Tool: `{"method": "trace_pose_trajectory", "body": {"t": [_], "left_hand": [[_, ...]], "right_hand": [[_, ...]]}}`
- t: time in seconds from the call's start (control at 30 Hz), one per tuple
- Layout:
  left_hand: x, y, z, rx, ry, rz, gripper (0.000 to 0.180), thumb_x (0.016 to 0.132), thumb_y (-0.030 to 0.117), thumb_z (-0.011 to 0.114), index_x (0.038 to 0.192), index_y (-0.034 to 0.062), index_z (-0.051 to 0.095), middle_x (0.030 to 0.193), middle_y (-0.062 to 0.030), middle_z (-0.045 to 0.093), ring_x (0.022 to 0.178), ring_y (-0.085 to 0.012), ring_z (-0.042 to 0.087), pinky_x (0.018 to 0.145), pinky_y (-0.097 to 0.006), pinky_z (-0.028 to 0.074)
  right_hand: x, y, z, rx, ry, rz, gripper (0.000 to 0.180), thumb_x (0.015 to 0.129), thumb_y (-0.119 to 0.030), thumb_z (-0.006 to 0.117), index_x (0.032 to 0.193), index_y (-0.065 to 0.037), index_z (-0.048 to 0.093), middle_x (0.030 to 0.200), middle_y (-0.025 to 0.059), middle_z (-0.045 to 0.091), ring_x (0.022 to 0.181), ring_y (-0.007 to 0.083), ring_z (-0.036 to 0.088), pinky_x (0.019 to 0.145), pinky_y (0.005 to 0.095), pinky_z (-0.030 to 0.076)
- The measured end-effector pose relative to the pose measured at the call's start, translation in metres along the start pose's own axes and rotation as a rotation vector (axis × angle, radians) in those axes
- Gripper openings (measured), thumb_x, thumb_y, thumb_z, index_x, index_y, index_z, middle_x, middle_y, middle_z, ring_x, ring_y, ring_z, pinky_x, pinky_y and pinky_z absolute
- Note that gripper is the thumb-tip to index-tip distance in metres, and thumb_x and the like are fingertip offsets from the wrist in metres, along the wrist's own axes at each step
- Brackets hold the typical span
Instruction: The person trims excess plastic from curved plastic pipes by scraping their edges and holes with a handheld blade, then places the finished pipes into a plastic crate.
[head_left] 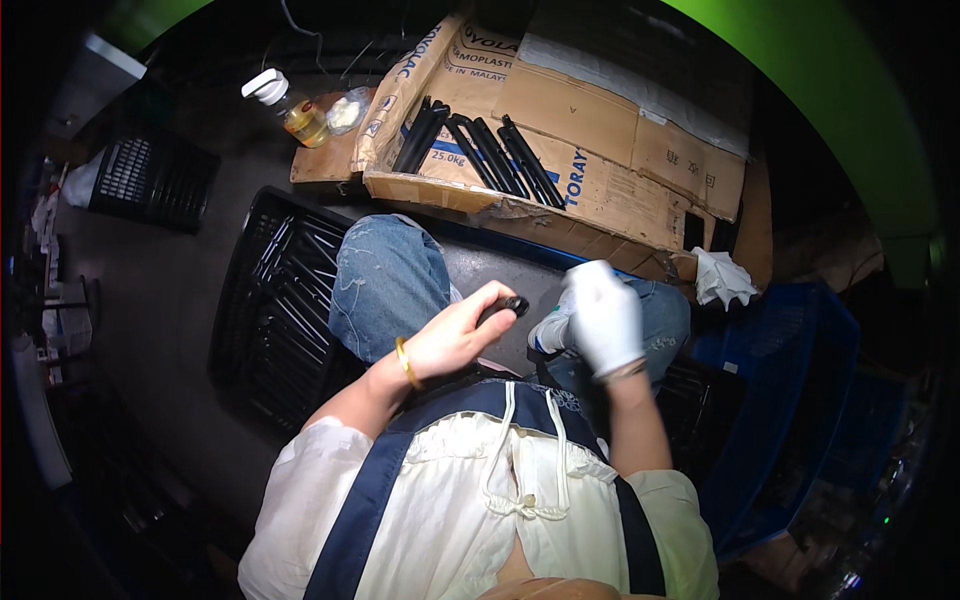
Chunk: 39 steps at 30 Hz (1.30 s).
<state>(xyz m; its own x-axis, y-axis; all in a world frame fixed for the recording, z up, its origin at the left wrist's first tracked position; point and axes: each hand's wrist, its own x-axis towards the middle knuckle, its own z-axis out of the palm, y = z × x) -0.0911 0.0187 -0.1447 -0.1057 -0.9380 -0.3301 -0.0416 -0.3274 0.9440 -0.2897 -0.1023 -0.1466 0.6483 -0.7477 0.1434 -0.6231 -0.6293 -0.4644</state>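
I see the left hand [455, 335], bare w/ a gold bangle, at frame centre, fingers curled and pinching a small black part [503, 306] at its tips; only the end of that part shows, rest is hidden in the grip, so I can't tell its shape. Right hand [603, 315] sits just right of it in a white glove, fingers folded downward; what's under them is covered, can't tell if it holds anything. Hands are near each other but apart. Both hover over knees in blue jeans. Lower frame is filled by the apron, which hides the lap. Left of centre, a black crate [265, 310] w/ long dark pieces inside, too dim to make out singly. Upper centre, flattened cardboard [600, 150] w/ a row of black rods [480, 150] lying on it. Upper left, a bottle [290, 108] of yellowish liquid w/ white cap. Right of centre, a white rag [722, 278] beside a blue crate [800, 400], its contents lost in shadow. Frame edges are dark and bent by the lens; far left clutter is unreadable.
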Motion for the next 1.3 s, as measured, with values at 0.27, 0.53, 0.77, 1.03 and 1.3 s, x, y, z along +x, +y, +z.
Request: {"method": "trace_pose_trajectory", "body": {"t": [0.27,0.53,0.77,1.03,1.3], "left_hand": [[0.019,0.008,0.003,0.055,0.329,0.29,0.035,0.102,0.033,0.049,0.121,0.0036,0.046,0.096,-0.0129,0.058,0.088,-0.0257,0.059,0.083,-0.034,0.046],[0.009,-0.003,0.001,-0.563,-0.087,0.19,0.046,0.101,0.032,0.048,0.133,0.0002,0.049,0.094,-0.0009,0.055,0.082,-0.0096,0.051,0.077,-0.025,0.044],[0.014,-0.042,0.004,-0.378,0.249,0.537,0.032,0.094,0.034,0.058,0.087,0.0031,0.054,0.084,-0.0039,0.052,0.077,-0.0106,0.046,0.071,-0.025,0.038],[0.014,-0.036,0.004,-0.156,0.339,0.614,0.04,0.09,0.04,0.059,0.079,0.0018,0.051,0.08,-0.0076,0.052,0.073,-0.0179,0.047,0.07,-0.029,0.038],[0.013,-0.033,0.0,-0.032,0.34,0.647,0.041,0.092,0.04,0.058,0.08,0.0018,0.052,0.079,-0.0081,0.052,0.072,-0.0199,0.047,0.069,-0.03,0.038]], "right_hand": [[0.012,-0.062,-0.009,0.781,0.149,0.165,0.022,0.088,-0.002,0.064,0.11,-0.001,0.063,0.094,0.0021,0.063,0.079,0.0057,0.054,0.072,0.0217,0.046],[0.025,-0.052,-0.025,0.959,-0.415,0.022,0.02,0.092,-0.013,0.064,0.108,0.0,0.064,0.089,0.0092,0.068,0.075,0.0136,0.068,0.068,0.0277,0.053],[-0.001,-0.073,-0.023,0.743,-0.14,0.099,0.013,0.096,-0.013,0.053,0.098,-0.002,0.059,0.086,0.0183,0.067,0.078,0.0359,0.067,0.066,0.0382,0.052],[-0.008,-0.086,-0.012,0.63,-0.129,0.001,0.008,0.092,-0.014,0.056,0.094,-0.007,0.06,0.078,0.0161,0.063,0.071,0.0367,0.064,0.059,0.0431,0.051],[-0.009,-0.084,-0.014,0.584,-0.142,-0.013,0.008,0.092,-0.015,0.056,0.092,-0.008,0.06,0.077,0.0157,0.062,0.069,0.0365,0.064,0.059,0.0431,0.051]]}}
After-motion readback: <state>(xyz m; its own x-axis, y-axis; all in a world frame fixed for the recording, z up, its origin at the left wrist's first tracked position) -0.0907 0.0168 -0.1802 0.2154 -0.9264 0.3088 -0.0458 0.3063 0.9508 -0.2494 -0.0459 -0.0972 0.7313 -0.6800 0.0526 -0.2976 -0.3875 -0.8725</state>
